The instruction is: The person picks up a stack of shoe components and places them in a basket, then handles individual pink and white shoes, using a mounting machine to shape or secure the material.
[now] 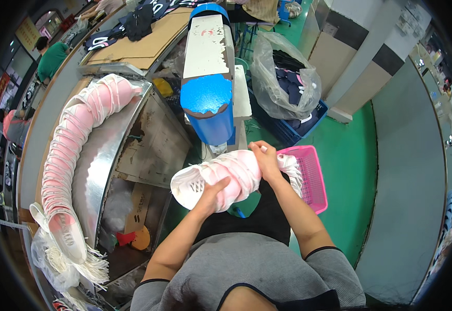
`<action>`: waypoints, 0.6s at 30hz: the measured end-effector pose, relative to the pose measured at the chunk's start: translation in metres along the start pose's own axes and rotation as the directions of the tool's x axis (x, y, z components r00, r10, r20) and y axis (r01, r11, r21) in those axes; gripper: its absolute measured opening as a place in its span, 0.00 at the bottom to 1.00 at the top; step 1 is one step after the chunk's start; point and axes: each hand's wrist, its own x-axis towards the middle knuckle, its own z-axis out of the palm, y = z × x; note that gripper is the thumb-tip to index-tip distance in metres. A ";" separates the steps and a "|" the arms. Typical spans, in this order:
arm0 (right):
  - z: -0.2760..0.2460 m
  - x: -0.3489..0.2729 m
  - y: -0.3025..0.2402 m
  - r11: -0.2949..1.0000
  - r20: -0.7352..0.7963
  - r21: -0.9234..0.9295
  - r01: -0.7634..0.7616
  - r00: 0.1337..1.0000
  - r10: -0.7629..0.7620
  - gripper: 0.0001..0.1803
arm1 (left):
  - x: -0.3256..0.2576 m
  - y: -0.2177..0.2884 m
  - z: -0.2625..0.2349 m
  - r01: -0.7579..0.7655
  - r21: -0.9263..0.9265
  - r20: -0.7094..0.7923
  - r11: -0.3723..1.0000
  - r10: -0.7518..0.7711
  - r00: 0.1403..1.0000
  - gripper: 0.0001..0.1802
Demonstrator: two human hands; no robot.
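A short stack of nested pink-and-white shoe uppers (236,173) is held in front of my body, below the head of a blue-and-white machine (209,114). My left hand (213,196) grips its near side, thumb on top, beside the white opening with crossed laces. At the right end my right hand (265,159) is closed with fingers bent against the toe end; what exactly lies between its fingertips is hidden. Just right of my right wrist, more white uppers (291,168) stand in a pink plastic basket (315,181).
A long curved row of nested pink-and-white uppers (70,145) lies on the metal-topped bench (93,176) at left, with white laces (93,267) at its near end. Dark pieces fill a plastic bag (309,85) in a blue crate (288,136). A grey partition (402,181) stands right.
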 end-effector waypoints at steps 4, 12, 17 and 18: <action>-0.029 0.018 0.011 0.991 -0.045 -0.122 0.051 0.997 -0.057 0.12 | -0.006 0.020 -0.024 -0.003 0.040 -0.231 0.999 0.012 0.973 0.21; 0.056 -0.022 -0.016 0.857 0.403 -0.382 0.346 0.897 -0.183 0.22 | 0.042 0.031 -0.042 -0.195 0.446 -0.169 0.873 0.296 0.940 0.21; 0.055 0.003 -0.030 0.947 0.416 -0.270 0.173 0.908 -0.047 0.16 | 0.056 0.048 -0.032 -0.260 0.381 -0.089 0.888 0.315 0.945 0.18; 0.054 0.009 -0.027 0.969 0.464 -0.201 0.146 0.885 -0.037 0.15 | 0.061 0.046 -0.034 -0.214 0.386 -0.134 0.897 0.284 0.949 0.21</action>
